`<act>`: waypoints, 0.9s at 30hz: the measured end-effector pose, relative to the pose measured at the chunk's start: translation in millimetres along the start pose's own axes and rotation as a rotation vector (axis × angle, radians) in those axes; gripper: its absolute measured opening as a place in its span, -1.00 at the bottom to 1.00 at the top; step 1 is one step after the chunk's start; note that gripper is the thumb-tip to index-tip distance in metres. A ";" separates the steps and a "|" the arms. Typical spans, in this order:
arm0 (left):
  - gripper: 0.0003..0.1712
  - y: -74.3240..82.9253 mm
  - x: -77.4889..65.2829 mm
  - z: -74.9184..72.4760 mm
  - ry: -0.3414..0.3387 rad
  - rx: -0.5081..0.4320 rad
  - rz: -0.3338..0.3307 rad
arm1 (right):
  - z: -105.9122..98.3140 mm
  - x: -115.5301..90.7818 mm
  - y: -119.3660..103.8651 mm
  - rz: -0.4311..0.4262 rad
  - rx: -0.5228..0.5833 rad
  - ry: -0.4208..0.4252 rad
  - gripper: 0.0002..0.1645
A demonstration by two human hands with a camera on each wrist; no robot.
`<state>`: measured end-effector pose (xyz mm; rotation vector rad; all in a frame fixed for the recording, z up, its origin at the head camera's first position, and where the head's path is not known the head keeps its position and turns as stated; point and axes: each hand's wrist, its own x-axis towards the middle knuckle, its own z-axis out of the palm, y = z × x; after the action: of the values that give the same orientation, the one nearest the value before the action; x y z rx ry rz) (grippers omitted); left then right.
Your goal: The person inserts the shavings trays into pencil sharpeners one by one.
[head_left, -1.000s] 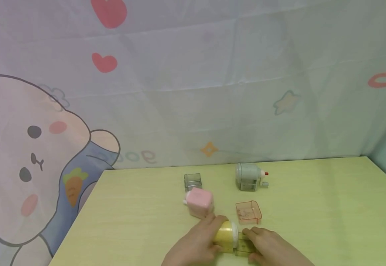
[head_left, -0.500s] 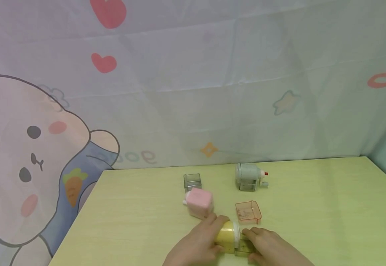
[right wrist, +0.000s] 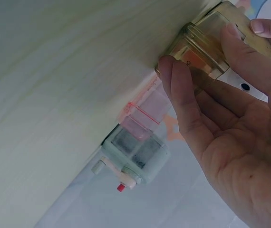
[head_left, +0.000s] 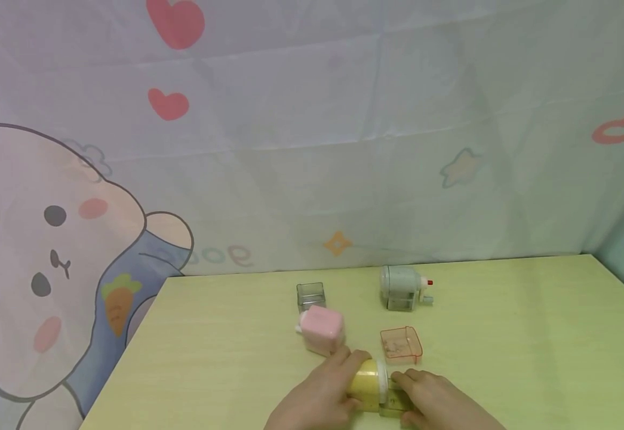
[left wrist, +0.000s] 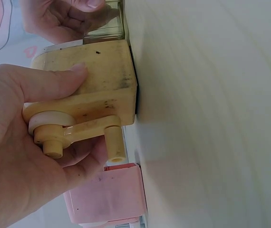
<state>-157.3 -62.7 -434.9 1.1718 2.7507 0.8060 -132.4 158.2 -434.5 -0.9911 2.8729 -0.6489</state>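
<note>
My left hand (head_left: 314,397) grips a yellow crank pencil sharpener (head_left: 364,391) lying low on the table, thumb on one side and fingers around the other. The sharpener's crank handle (left wrist: 115,142) sticks out beside the palm in the left wrist view. With thumb and fingers my right hand (head_left: 440,399) pinches a clear shavings drawer (right wrist: 211,42) at the sharpener's white-rimmed end. The drawer projects from that end, and the right fingers cover part of it. A pink pencil sharpener (head_left: 322,328) sits just beyond the left fingertips.
A clear red-rimmed drawer (head_left: 402,345) with some bits inside lies behind the right hand. Farther back stand a grey-green crank sharpener (head_left: 400,286) and a smoky clear drawer (head_left: 310,294). A printed cloth (head_left: 301,179) hangs behind the table's far edge.
My left hand and the yellow sharpener have shifted slightly right toward the drawer. The right hand has stayed almost still, and the other things have not moved.
</note>
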 end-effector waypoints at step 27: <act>-0.24 -2.5 -1.1 -1.0 0.001 -0.007 0.006 | -0.8 3.3 -1.3 0.028 0.002 -0.024 -0.49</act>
<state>-158.4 -65.3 -435.5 1.1801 2.7440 0.8156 -134.4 155.6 -433.0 -0.9493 2.8595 -0.6340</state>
